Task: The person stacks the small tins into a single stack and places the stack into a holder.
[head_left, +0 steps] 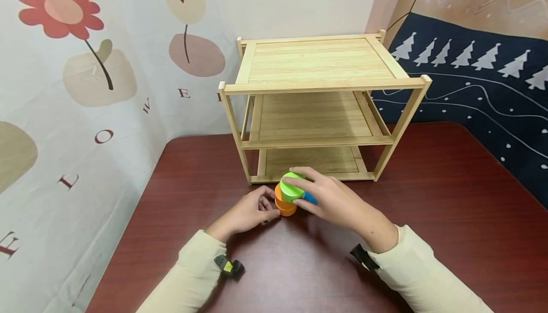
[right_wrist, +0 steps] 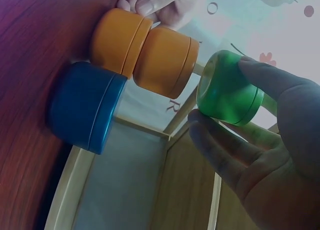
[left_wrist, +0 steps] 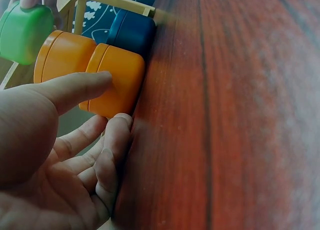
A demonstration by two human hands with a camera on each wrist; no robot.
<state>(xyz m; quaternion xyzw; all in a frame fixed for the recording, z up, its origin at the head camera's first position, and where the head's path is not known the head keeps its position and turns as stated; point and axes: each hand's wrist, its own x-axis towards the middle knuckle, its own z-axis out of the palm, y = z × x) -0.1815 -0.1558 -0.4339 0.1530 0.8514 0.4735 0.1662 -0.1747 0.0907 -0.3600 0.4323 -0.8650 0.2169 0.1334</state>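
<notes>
Cream sleeves (head_left: 184, 275) reach over the glossy red-brown worktop (head_left: 449, 184), blond wooden rack (head_left: 308, 61) behind, and both hands are busy: left hand (head_left: 246, 210) pinching the lower orange tub (right_wrist: 112, 42), right hand (head_left: 338, 199) gripping the green tub (right_wrist: 225, 90) just above the upper orange tub (right_wrist: 162, 62)! One off-centre landing could topple that pair against the blue tub (right_wrist: 85, 107) alongside, all smooth, round-bottomed and lipped

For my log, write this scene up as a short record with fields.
Left hand: thumb and fingers on the lower orange tub
Right hand: holds the green tub above the upper orange tub
Orange tubs: one stacked on the other
Blue tub: on the table, beside the orange tubs
Behind: wooden rack, three tiers
</notes>
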